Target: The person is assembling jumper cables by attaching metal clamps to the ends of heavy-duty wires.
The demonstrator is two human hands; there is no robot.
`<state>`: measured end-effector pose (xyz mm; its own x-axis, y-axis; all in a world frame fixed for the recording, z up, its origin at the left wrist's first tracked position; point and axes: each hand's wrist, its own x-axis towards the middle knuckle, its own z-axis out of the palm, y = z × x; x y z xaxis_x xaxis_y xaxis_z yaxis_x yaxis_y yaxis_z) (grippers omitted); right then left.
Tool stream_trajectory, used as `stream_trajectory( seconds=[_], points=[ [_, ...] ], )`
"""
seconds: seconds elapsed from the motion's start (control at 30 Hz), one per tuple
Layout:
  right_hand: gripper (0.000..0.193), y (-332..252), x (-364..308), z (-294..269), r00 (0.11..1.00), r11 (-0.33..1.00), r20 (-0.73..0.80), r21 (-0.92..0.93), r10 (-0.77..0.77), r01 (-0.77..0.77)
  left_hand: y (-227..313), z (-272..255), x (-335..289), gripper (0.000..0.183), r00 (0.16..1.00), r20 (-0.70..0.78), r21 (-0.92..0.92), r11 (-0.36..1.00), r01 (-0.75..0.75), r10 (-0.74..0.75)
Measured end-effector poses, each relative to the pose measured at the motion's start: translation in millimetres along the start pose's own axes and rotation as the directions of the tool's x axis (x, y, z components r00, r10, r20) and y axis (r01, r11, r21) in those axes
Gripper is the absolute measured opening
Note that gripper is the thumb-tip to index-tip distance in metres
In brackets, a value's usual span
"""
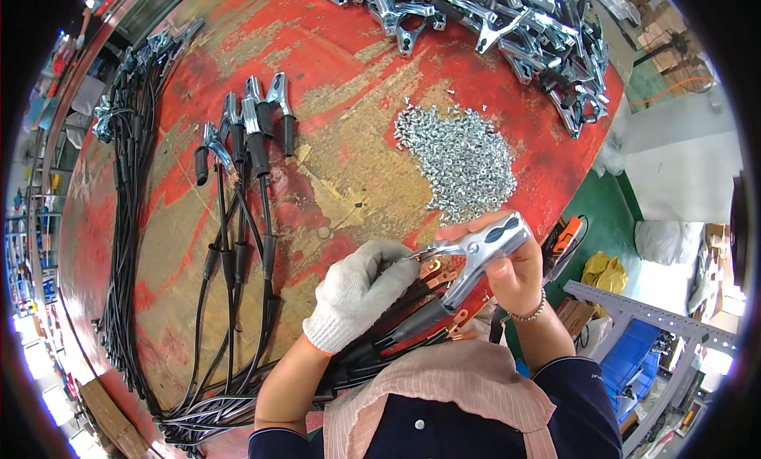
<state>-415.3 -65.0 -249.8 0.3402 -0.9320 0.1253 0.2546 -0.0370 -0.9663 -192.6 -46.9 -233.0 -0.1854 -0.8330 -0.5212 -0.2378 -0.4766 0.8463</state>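
My right hand (515, 277), bare and with a beaded bracelet at the wrist, is closed around a silver metal spring clamp (479, 249). One handle of the clamp carries a black sleeve (420, 320). My left hand (357, 292), in a white knitted glove, has its fingers pinched at the other end of the clamp; the glove hides the exact contact. Just beneath my hands, copper cable lugs (457, 326) and black cables (349, 372) lie by the table edge.
A pile of small metal fasteners (460, 162) lies beyond my hands on the worn red table (341, 86). Many loose clamps (507, 31) are heaped at the far right. On the left are several cables with clamps (254, 134) and a long black cable bundle (131, 205). An orange-black tool (567, 237) sits right.
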Motion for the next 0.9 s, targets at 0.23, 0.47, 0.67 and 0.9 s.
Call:
stream_trajectory(
  seconds=[0.23, 0.47, 0.67, 0.9],
  points=[
    [0.058, -14, -3, 14, 0.994, 0.996, -0.088, -0.057, 0.062, -0.067, 2, -3, -1, 0.029, 0.999, 0.035, 0.040, 0.999, 0.016, -0.018],
    [0.058, -17, -5, 14, 0.992, 0.995, -0.094, -0.045, 0.081, -0.086, 2, 1, 1, 0.025, 0.997, 0.041, -0.001, 0.998, -0.066, 0.066],
    [0.060, -5, 4, 7, 0.993, 0.994, -0.117, 0.106, 0.028, -0.015, 2, -4, 9, 0.028, 0.971, 0.149, 0.026, 0.981, -0.191, 0.185],
    [0.017, 34, 6, -21, 0.991, 0.336, 0.045, -0.938, -0.129, 0.087, -13, -9, 23, 0.030, 0.999, 0.007, -0.578, 0.816, 0.033, -0.035]
  ],
)
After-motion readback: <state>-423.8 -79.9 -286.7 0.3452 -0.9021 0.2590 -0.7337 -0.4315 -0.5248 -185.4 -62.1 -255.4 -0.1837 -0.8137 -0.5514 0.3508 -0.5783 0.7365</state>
